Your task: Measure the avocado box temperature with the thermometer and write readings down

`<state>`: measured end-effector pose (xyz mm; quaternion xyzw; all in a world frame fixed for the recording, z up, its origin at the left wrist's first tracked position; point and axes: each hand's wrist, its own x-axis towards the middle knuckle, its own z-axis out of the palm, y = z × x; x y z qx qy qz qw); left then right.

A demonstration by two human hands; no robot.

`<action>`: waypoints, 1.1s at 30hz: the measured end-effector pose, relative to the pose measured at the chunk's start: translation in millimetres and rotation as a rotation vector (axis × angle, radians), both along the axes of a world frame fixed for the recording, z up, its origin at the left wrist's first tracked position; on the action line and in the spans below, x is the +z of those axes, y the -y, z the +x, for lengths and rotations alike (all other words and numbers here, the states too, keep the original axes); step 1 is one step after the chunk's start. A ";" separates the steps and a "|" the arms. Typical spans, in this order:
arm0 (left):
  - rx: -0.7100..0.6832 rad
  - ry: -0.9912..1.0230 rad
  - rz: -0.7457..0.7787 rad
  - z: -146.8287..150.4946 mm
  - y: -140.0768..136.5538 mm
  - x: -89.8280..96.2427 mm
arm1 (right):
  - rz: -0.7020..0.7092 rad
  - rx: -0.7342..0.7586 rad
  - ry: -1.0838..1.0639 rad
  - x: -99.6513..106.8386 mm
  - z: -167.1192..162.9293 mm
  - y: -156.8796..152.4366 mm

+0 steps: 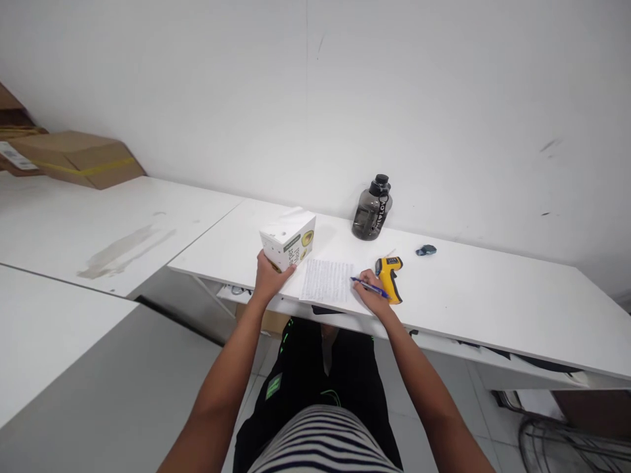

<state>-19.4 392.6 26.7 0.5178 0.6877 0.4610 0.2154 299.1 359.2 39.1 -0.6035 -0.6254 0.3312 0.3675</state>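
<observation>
My left hand grips a white box with avocado pictures, its thumb on the printed face. The box looks upright at the table's front edge, beside a written sheet of paper. A blue pen is pinched in my right hand at the paper's right edge. I cannot tell whether the pen tip touches the paper. Just right of that hand lies a yellow and black infrared thermometer gun.
A dark water bottle stands at the back of the white table, near the wall. Further right lies a small dark blue object. Cardboard boxes sit on the left table. Open shelving runs under the tabletop.
</observation>
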 end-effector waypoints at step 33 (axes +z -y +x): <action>-0.067 -0.249 0.006 9.9 4.1 -1.7 | -0.032 -0.003 -0.044 -0.1 -1.4 -1.9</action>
